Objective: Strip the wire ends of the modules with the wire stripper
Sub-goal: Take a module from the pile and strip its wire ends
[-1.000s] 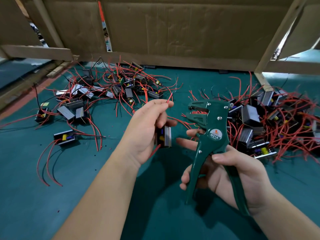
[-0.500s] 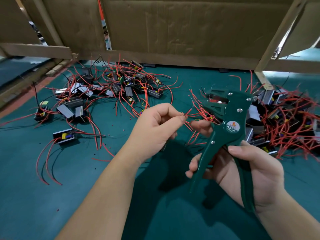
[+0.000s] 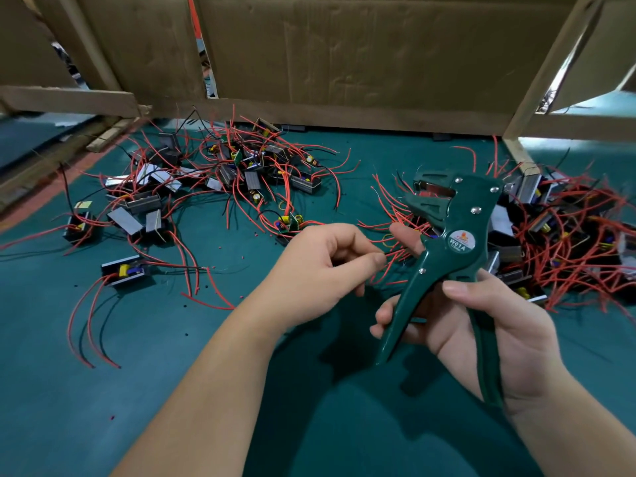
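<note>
Head view is showing the wire stripper (image 3: 447,249) raised with jaws gaping; modules (image 3: 241,173) are lying heaped on both sides of it, so most stripping probably remains. The left hand (image 3: 320,270) is pinching a red wire (image 3: 378,241) just beside it; the right hand (image 3: 481,325) is gripping its spread handles.

Both forearms are bare as far as they show, and the left hand (image 3: 320,270) and right hand (image 3: 516,332) are bare too, with nails short and plain.
</note>
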The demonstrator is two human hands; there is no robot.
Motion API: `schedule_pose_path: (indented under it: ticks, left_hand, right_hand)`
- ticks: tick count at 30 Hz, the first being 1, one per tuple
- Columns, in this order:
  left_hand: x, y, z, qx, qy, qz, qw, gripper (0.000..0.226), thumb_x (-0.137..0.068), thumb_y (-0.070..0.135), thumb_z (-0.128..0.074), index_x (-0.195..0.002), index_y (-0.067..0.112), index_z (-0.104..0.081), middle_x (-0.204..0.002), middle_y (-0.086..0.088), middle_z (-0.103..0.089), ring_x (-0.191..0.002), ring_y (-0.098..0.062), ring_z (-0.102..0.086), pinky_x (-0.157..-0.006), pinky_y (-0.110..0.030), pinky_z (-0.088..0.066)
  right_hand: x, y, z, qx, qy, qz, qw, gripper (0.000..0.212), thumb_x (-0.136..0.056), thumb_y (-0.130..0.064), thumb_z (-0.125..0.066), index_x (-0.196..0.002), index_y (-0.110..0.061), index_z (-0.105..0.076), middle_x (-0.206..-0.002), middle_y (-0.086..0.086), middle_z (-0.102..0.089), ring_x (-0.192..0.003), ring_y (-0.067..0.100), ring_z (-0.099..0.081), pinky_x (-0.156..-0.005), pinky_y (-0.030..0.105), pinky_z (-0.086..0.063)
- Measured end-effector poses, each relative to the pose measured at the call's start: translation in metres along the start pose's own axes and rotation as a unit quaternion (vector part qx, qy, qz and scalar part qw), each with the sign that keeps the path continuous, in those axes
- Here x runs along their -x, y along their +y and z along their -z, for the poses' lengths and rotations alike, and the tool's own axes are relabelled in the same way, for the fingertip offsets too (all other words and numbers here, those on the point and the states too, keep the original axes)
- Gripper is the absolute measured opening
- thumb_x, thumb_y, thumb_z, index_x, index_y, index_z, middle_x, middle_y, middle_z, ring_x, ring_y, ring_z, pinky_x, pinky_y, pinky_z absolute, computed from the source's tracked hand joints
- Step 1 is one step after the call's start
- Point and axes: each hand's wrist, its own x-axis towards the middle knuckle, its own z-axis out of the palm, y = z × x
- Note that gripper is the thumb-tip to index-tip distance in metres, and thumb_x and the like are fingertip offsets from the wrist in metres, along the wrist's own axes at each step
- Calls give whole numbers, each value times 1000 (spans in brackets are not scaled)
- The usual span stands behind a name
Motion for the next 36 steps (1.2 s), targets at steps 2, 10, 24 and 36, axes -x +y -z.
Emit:
schedule_pose_path:
  ticks: [2, 10, 24, 36]
  left_hand:
    - [-1, 0, -1, 8, 5, 17, 1000, 20, -89, 9, -63, -72, 18, -60, -53, 8, -60, -49, -5, -54, -51, -15, -40]
    - [-3, -2, -4, 80, 69, 38, 994, 26, -80, -2, -68, -64, 18, -62, -55, 7, -62, -48, -5, -56, -51, -13, -42]
    - [-5, -5, -2, 102, 81, 95, 987, 19, -87, 6, -62, -71, 16, -62, -63, 4, -66, -52, -9, -60, -57, -22, -46]
    - [-5, -8, 0, 17, 119, 7, 993, 15, -92, 13, -59, -79, 20, -57, -54, 8, -63, -36, 1, -38, -40, -11, -29]
  right_hand:
    - [0, -1, -1, -2, -4, 0, 1000, 88, -53, -22, -83, -134, -7, -52, -91, 28, -61, -74, 42, -62, -71, 55, -52]
    - [0, 1, -2, -9, -21, -20, 1000, 86, -54, -21, -83, -132, -4, -52, -109, 29, -55, -72, 45, -61, -70, 59, -50]
    - [0, 3, 0, -1, -17, -24, 1000, 78, -56, -22, -81, -127, -3, -56, -107, 28, -57, -73, 45, -61, -71, 61, -49]
    - [2, 5, -3, -4, 12, 1, 1000, 79, -53, -5, -64, -131, -3, -52, -85, 29, -60, -72, 45, -61, -69, 59, -51]
